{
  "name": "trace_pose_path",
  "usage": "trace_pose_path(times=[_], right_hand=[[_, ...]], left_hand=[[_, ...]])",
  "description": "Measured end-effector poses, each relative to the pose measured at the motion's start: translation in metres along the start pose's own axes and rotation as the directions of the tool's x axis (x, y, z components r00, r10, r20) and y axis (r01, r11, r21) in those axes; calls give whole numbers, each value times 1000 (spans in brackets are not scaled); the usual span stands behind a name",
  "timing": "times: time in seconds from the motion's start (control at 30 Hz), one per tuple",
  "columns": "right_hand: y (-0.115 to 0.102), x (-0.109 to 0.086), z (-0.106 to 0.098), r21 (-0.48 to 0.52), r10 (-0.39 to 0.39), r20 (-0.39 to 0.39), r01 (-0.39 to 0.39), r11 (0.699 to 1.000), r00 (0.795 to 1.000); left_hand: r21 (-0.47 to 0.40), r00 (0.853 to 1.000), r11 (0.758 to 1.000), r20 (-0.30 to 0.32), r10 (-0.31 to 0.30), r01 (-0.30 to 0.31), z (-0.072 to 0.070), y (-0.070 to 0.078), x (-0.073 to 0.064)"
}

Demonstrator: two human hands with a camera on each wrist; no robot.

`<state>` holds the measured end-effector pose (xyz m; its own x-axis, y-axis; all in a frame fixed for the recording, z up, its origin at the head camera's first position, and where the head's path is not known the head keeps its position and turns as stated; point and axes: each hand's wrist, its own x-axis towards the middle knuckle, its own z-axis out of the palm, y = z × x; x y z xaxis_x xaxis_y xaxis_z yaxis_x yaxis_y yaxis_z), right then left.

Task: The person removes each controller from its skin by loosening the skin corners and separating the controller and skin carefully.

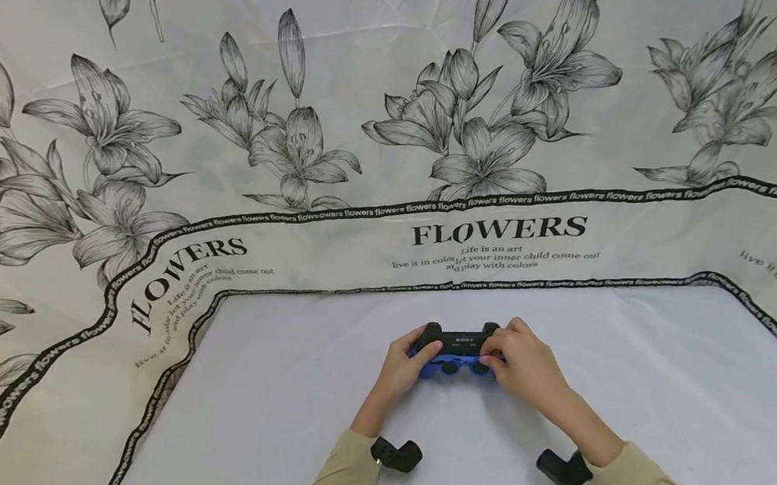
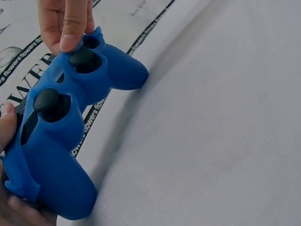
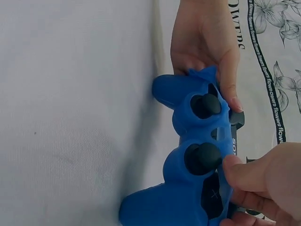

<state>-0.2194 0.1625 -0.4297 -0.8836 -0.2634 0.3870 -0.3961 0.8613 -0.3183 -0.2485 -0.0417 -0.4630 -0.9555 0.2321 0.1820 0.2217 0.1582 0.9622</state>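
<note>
- Head view: The game controller (image 1: 457,346) is between both hands, over the white table (image 1: 261,402); I cannot tell if it touches the table. The left hand (image 1: 405,363) grips one end, maybe to keep it still. The right hand (image 1: 525,359) pinches near the other end.
- Left wrist view: A blue cover (image 2: 56,165) sits on the controller's face and both handles. Its holes let the black sticks (image 2: 82,57) poke out. The right hand pinches its edge, a good way to hold something that looks thin and soft.
- Right wrist view: The left hand's thumb rests by the edge, which likely stops the controller turning. Some black shows past the cover.
</note>
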Motion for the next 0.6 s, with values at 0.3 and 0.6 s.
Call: trace_pose_path(times=[0.3, 0.6], right_hand=[[1, 3, -6, 98, 41, 101, -51, 994, 994], [6, -2, -6, 91, -14, 118, 3, 996, 993]], left_hand=[[76, 998, 996, -35, 42, -39, 7, -24, 11], [131, 998, 991, -65, 18, -10, 9, -35, 13]])
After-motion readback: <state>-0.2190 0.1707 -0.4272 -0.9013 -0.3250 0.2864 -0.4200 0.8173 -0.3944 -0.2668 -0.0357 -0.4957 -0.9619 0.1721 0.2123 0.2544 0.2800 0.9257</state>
